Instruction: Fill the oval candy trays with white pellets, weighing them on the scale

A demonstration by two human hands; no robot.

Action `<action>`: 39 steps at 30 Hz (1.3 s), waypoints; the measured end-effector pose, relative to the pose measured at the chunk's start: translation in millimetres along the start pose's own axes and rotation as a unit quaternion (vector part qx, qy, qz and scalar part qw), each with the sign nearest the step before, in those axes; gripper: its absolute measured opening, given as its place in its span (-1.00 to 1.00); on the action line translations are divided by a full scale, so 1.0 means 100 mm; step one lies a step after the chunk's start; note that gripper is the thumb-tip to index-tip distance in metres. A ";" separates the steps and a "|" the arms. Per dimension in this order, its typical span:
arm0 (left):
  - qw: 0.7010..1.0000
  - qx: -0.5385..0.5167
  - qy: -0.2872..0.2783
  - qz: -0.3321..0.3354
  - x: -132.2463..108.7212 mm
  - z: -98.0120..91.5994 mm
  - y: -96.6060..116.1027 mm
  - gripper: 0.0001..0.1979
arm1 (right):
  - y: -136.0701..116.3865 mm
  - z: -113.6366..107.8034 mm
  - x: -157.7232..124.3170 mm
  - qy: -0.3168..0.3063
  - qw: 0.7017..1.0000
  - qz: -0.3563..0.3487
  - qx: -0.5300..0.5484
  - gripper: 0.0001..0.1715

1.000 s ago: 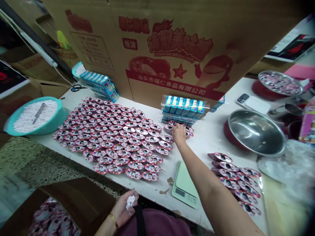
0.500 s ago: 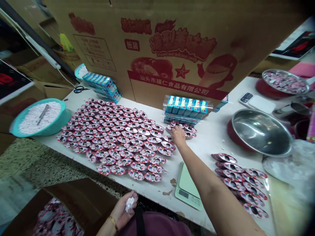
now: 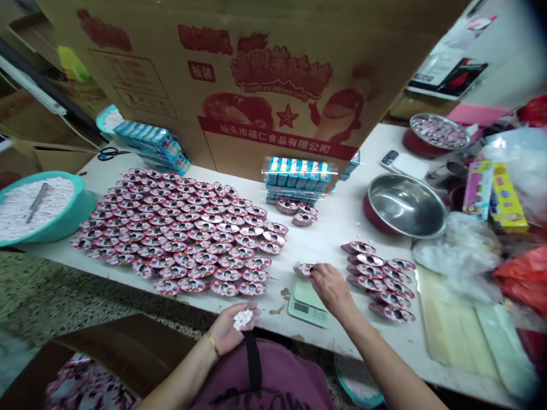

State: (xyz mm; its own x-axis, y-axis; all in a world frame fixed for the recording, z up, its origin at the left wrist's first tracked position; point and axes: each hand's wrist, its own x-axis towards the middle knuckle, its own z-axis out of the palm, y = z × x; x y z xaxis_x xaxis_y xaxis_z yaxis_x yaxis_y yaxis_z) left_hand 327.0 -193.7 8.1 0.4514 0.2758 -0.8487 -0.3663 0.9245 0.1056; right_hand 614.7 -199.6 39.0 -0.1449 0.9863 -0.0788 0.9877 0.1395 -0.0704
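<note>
Cupped palm up near the table's front edge, my left hand [image 3: 233,327] holds a small pile of white candies [image 3: 243,320]. My right hand [image 3: 331,287] pinches the end of an oval printed packet [image 3: 303,269] over the pale green scale [image 3: 304,305]. Rows of similar packets [image 3: 188,239] stand with their open tops up across the left and middle of the table. Two short stacks of packets [image 3: 370,272] lie to the right of the scale, and a few more [image 3: 304,217] sit by the blue boxes [image 3: 294,173].
A large carton [image 3: 273,74] stands along the back. At the left edge is a teal basin [image 3: 81,199] of white candies. A steel bowl [image 3: 405,205], plastic bags [image 3: 461,250] and a phone [image 3: 390,158] are on the right. An open box of packets [image 3: 141,353] sits below left.
My right hand has come from the packets near the blue boxes to above the scale, carrying one packet. My left hand has moved up and right with its candies. The view has turned rightward.
</note>
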 end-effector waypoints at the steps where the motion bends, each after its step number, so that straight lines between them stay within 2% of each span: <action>1: 1.000 0.000 -0.012 -0.015 0.02 0.10 -0.02 -0.84 | -0.03 0.09 -0.16 -0.013 1.000 0.005 0.000 -0.81; 4: 0.997 0.007 -0.067 -0.047 0.06 0.33 -0.07 -0.79 | -0.14 0.27 -0.45 -0.025 0.999 0.042 0.013 -0.80; 7: 0.991 0.020 -0.110 -0.073 0.12 0.44 -0.16 -0.75 | -0.37 0.27 -0.57 0.016 0.995 0.060 0.076 -0.75; 9: 0.991 0.019 -0.107 -0.083 0.17 0.45 -0.24 -0.76 | -0.61 0.21 -0.59 0.029 0.990 0.009 0.136 -0.71; 11: 0.992 0.013 -0.082 -0.094 0.21 0.42 -0.34 -0.82 | -0.87 0.17 -0.59 0.002 0.983 -0.055 0.176 -0.69; 13: 0.993 0.007 -0.059 -0.103 0.22 0.38 -0.44 -0.85 | -1.07 0.17 -0.61 -0.031 0.979 -0.069 0.189 -0.70; 15: 0.993 0.002 -0.059 -0.104 0.22 0.34 -0.51 -0.84 | -1.16 0.18 -0.64 -0.054 0.977 -0.061 0.197 -0.77; 19: 0.994 0.007 -0.058 -0.093 0.19 0.30 -0.58 -0.85 | -1.12 0.18 -0.72 -0.073 0.971 -0.063 0.219 -0.81; 23: 0.995 0.027 -0.028 -0.089 0.21 0.30 -0.59 -0.88 | -1.09 0.17 -0.71 -0.071 0.971 -0.055 0.221 -0.74; 32: 0.994 0.032 -0.010 -0.102 0.28 0.36 -0.59 -0.88 | -1.11 0.27 -0.71 -0.052 0.967 -0.066 0.242 -0.81; 35: 0.994 0.028 -0.030 -0.099 0.28 0.39 -0.60 -0.89 | -0.99 0.23 -0.74 -0.032 0.952 -0.045 0.301 -0.83; 39: 0.992 0.040 -0.064 -0.099 0.29 0.46 -0.56 -0.79 | -0.59 0.16 -0.72 0.053 0.937 0.065 0.338 -0.80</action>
State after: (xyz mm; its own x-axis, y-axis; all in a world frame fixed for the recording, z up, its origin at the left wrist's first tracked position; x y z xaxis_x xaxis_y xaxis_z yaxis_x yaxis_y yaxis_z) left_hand 397.6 -225.1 1.7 0.6093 0.1136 -0.7847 -0.1964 0.9805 -0.0105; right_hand 566.2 -280.6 32.7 0.0166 0.9993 -0.0349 0.7285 -0.0360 -0.6841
